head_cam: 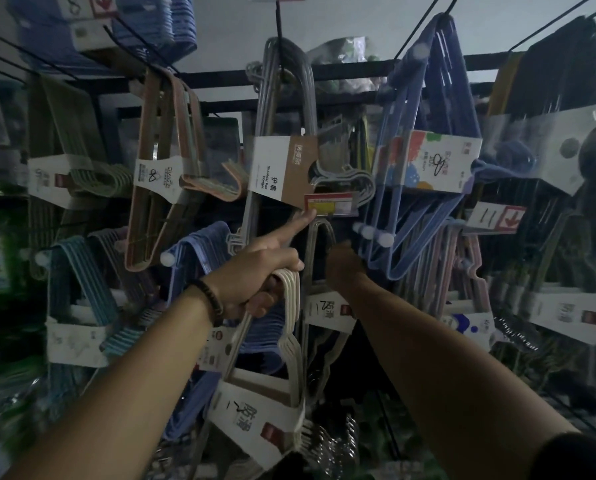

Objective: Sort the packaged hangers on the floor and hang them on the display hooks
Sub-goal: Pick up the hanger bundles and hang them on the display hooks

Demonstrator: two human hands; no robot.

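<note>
My left hand clamped cream hanger pack, index pointing 1 o'clock; right hand fingers unclear. Reduced grip risked dropping pack.

1. Brown-and-white card sleeve on the grey hangers, 12 o'clock from my left hand: "Shoulder Pad Hanger" and 护肩, printed sideways. Brand strip is too blurred to read.
2. White sleeve on the white hanger pack I grip, 6 o'clock: 防滑. Red logo square unreadable.
3. Second white sleeve, 3 o'clock: looks like 防滑, partly hidden.
4. Price tag at my fingertip: red and yellow, print illegible.
5. Hook tag, 2 o'clock: red-and-white arrow mark. Top-left tag, 11 o'clock: same.
6. Colourful card, 1 o'clock: text too small.
</note>
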